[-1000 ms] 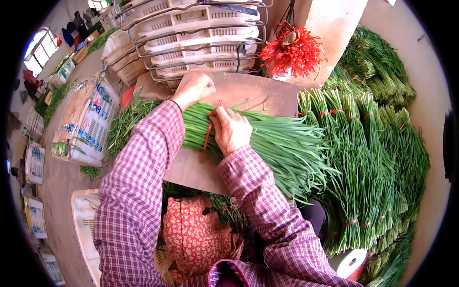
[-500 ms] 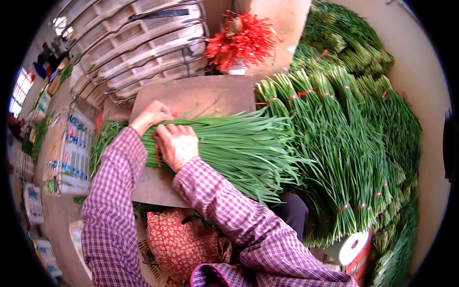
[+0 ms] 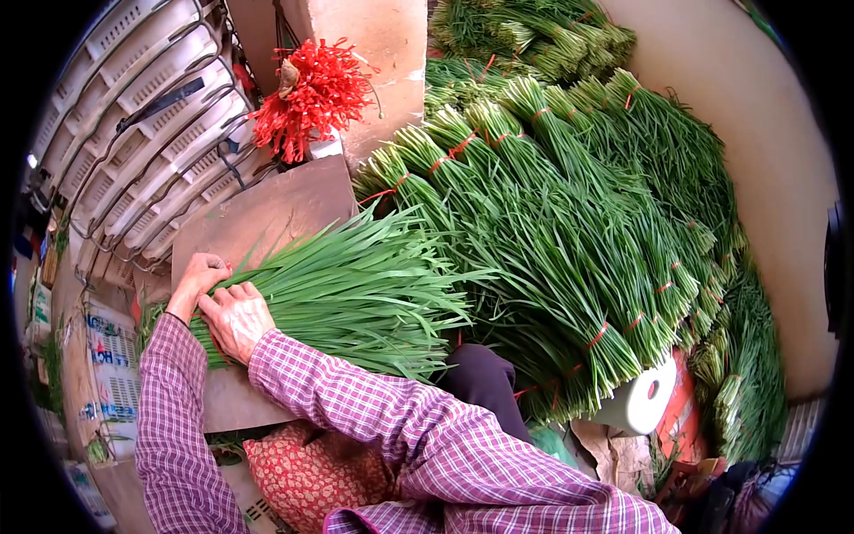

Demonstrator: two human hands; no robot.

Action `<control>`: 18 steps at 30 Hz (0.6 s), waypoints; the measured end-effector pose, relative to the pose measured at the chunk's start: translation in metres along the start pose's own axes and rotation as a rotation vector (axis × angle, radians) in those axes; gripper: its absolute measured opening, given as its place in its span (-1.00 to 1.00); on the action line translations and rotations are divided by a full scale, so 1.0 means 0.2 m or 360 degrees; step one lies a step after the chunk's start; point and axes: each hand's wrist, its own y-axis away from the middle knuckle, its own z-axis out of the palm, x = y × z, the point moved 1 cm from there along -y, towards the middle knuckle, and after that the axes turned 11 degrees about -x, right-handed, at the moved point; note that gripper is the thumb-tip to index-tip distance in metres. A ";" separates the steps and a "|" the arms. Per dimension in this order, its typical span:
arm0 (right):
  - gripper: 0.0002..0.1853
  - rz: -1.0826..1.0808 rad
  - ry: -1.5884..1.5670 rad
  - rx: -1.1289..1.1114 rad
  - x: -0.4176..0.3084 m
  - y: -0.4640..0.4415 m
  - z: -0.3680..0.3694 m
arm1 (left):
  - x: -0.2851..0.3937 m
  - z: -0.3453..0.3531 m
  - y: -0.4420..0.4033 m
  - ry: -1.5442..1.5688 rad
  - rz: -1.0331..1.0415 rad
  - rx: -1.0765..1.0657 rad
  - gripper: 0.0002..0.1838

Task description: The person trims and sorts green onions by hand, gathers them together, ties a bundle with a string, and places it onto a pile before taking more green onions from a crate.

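Note:
A thick bundle of long green stalks (image 3: pixel 356 285) lies on a brown board (image 3: pixel 267 209), its leafy ends fanned to the right. At the bundle's left part, my left hand (image 3: pixel 201 278) is closed at its upper edge, where a bit of red tie shows by the fingertips. Just below and to the right, my right hand (image 3: pixel 238 320) presses over the stalks with its fingers bent round them. The two hands are nearly touching. Most of the red tie is hidden under them.
Many tied green bundles (image 3: pixel 551 240) are heaped on the right. Red ties (image 3: pixel 316 96) hang by a pillar (image 3: pixel 378 67) behind the board. White crates (image 3: pixel 147 98) are stacked at the upper left. A white roll (image 3: pixel 642 400) stands below the heap, and a red patterned cloth (image 3: pixel 311 472) lies in front.
The view has swung right, showing more of the heap. My left hand has come down from above the bundle to its upper edge, close beside my right hand.

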 end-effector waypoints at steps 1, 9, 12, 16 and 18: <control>-0.77 0.0008 0.0009 0.0004 0.00 0.01 -0.01 | 0.02 0.00 0.03 -0.0008 0.0057 0.0014 -0.76; -0.85 -0.0141 -0.0287 0.0236 -0.08 0.02 -0.20 | 0.20 -0.06 0.42 0.0751 0.0323 -0.0339 -0.85; -0.88 -0.0115 -0.0288 0.0062 -0.13 0.09 -0.29 | 0.27 0.02 0.61 0.0832 0.0505 -0.0106 -0.88; -0.85 -0.0093 -0.0318 -0.0203 -0.18 0.29 -0.42 | 0.37 0.25 0.90 0.0788 0.0512 0.0353 -0.89; -0.85 -0.0108 -0.0315 -0.0207 -0.21 0.38 -0.47 | 0.38 0.37 1.01 0.0979 0.0454 0.0463 -0.89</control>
